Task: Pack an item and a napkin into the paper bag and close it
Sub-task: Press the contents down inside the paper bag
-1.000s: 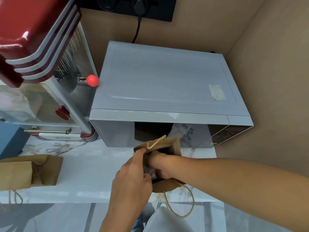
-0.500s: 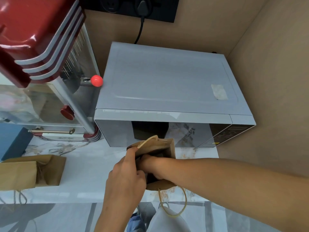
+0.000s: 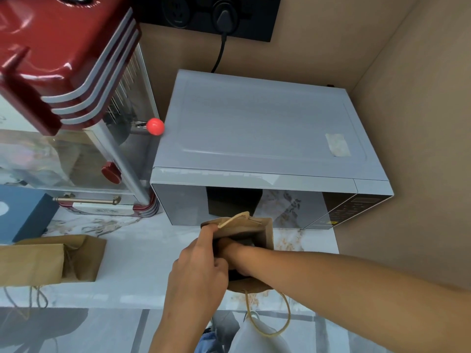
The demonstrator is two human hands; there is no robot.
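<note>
Centrally, a grey microwave [image 3: 265,138] fills the frame. Just below it, at lower centre on the marble counter [image 3: 137,253], stands the open paper bag [image 3: 263,231]: light, thin, probably easily crushed, best held by its rim. The left hand [image 3: 197,272] pinches that rim. The right hand [image 3: 229,248] reaches inside; its fingers are hidden, so its grip cannot be told.

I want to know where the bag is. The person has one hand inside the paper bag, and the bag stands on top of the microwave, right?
Not quite. The paper bag stands on the counter in front of the microwave, not on top. The head view shows it. The right hand is inside.
</note>
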